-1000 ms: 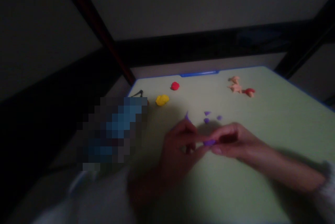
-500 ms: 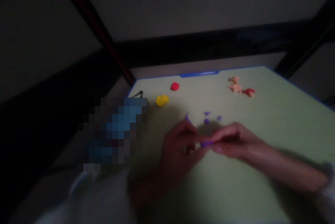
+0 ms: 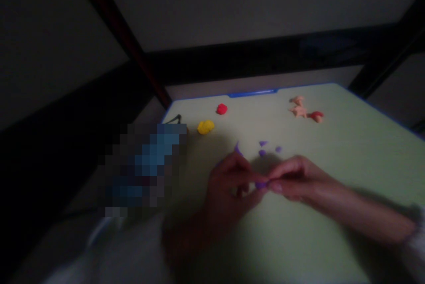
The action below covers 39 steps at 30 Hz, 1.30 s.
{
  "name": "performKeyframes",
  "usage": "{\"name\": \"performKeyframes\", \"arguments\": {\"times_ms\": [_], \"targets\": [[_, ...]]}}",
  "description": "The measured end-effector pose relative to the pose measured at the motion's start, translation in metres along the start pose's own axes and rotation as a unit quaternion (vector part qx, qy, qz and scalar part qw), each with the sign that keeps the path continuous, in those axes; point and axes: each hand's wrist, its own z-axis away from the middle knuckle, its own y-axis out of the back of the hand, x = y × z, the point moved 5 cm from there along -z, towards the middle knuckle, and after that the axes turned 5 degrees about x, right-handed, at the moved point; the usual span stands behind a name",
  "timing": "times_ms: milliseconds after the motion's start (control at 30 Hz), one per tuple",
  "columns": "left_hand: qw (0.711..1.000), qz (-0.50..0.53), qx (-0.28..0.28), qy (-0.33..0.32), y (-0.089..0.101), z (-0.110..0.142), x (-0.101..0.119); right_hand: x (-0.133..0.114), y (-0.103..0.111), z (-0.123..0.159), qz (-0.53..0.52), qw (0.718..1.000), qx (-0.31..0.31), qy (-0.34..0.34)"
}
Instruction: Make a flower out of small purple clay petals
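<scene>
A small piece of purple modelling clay (image 3: 260, 184) is pinched between the fingertips of both hands, low over the table. My left hand (image 3: 229, 186) closes thumb and forefinger on it from the left. From the right, my right hand (image 3: 295, 178) grips it with thumb and forefinger, and the fingertips of the two hands meet. Just beyond the hands lie several small purple clay bits (image 3: 262, 153). A thin pointed purple piece (image 3: 237, 147) sticks out behind my left hand, its lower part hidden.
The pale table (image 3: 332, 231) has a blue rim and a blue handle (image 3: 254, 93) at its far edge. A red lump (image 3: 222, 109) and a yellow lump (image 3: 206, 127) lie at the left. Peach figures (image 3: 299, 111) and a red-and-peach one (image 3: 316, 116) lie far right. A pixelated area covers the left side.
Both hands stay in nearly the same place. The fingers shift slightly around the purple clay, and a little more of it shows.
</scene>
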Motion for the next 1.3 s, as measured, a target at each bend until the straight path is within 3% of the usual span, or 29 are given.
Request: {"name": "performKeyframes", "arguments": {"times_ms": [600, 900, 1067, 1300], "targets": [[1.000, -0.020, 0.016, -0.017, 0.003, -0.003, 0.003, -0.012, 0.002, -0.001, 0.065, 0.996, 0.018, 0.056], [0.990, 0.011, -0.039, 0.134, -0.005, -0.001, -0.010, -0.022, 0.002, 0.000, 0.095, 0.988, 0.061, 0.104], [0.982, -0.005, -0.127, 0.142, -0.014, 0.003, -0.010, -0.021, -0.003, 0.001, 0.099, 0.989, 0.039, 0.105], [0.979, -0.010, -0.149, 0.138, -0.016, 0.003, -0.009, -0.022, -0.008, 0.000, 0.095, 0.990, -0.011, 0.103]]}}
